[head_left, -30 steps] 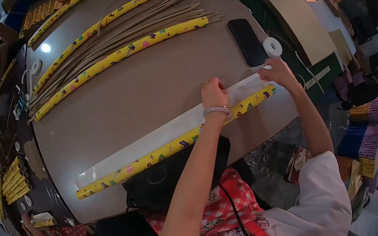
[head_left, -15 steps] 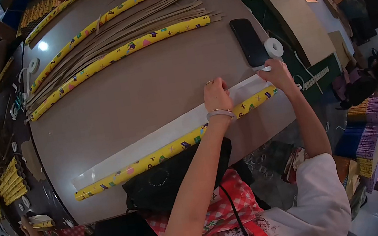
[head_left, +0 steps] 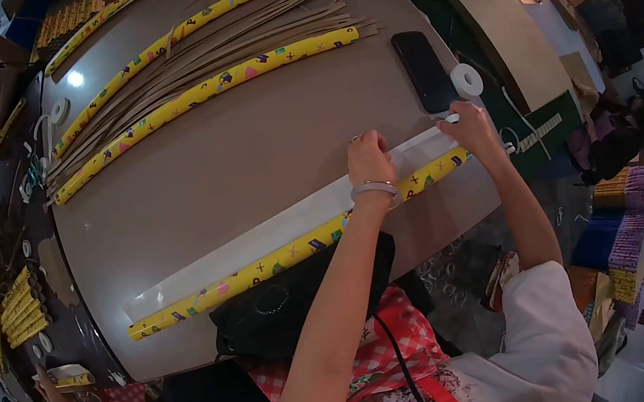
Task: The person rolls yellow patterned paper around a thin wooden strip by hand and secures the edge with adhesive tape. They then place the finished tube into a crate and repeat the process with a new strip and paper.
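Note:
A long yellow printed tube (head_left: 265, 269) lies along the near side of the table. Beyond it and against it stretches a white paper strip (head_left: 277, 235), flat and slightly glossy. My left hand (head_left: 370, 161) rests on the strip with its fingers curled under; whether they grip anything is hidden. Near the strip's right end, my right hand (head_left: 472, 129) pinches a small white piece (head_left: 451, 119), which could be tape or the paper's edge. A roll of white tape (head_left: 466, 80) and a black phone (head_left: 421, 72) lie just past that hand.
More yellow tubes (head_left: 219, 82) and thin brown strips (head_left: 262, 32) lie across the far side. A black bag (head_left: 296, 302) sits at the near edge. Stacked tubes (head_left: 23, 307) are on the dark table to the left. A green cutting mat (head_left: 555, 132) lies right. Other people work around.
Both my hands stay almost where they were; the tube and white strip have barely shifted. Another person's hand at the far edge has moved slightly.

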Available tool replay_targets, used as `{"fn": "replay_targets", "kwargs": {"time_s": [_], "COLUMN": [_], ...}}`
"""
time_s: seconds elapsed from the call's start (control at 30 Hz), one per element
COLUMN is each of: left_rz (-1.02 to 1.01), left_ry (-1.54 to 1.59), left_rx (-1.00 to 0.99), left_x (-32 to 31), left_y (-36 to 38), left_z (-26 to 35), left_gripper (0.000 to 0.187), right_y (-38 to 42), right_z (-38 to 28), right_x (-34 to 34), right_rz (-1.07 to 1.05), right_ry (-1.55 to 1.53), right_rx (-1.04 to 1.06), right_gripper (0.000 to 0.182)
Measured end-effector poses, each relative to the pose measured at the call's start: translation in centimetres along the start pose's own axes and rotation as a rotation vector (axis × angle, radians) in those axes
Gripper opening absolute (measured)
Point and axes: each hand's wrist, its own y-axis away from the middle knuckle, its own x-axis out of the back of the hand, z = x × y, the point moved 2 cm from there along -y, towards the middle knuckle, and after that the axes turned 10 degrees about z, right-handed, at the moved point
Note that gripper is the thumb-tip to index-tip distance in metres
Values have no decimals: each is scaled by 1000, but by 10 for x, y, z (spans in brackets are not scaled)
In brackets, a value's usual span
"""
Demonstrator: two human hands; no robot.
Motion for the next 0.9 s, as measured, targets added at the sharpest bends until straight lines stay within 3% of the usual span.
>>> {"fn": "replay_targets", "kwargs": {"time_s": [0.17,0.3,0.37,0.6,0.8,0.9], "left_rz": [-14,-17,-123,-133,-129,-33], "left_ry": [6,13,1,12,-10,9], "left_rx": [11,34,97,105,91,-27], "left_x": [0,4,3,3,2,-1], "left_y": [-1,-2,-3,-3,-2,-1], "left_z": [0,2,1,1,1,-2], "left_gripper": [18,18,19,18,18,16], "right_y": [0,1,1,2,3,2], "right_z": [2,6,6,-1,-5,-3], "right_x": [-1,-9,-10,-7,-7,-7], "right_rz": [-50,9,18,-27,-35,-46], "right_ry": [-21,35,48,88,74,108], "right_rx": [-51,38,43,-37,-74,-82], "right_gripper": [29,28,28,26,26,30]}}
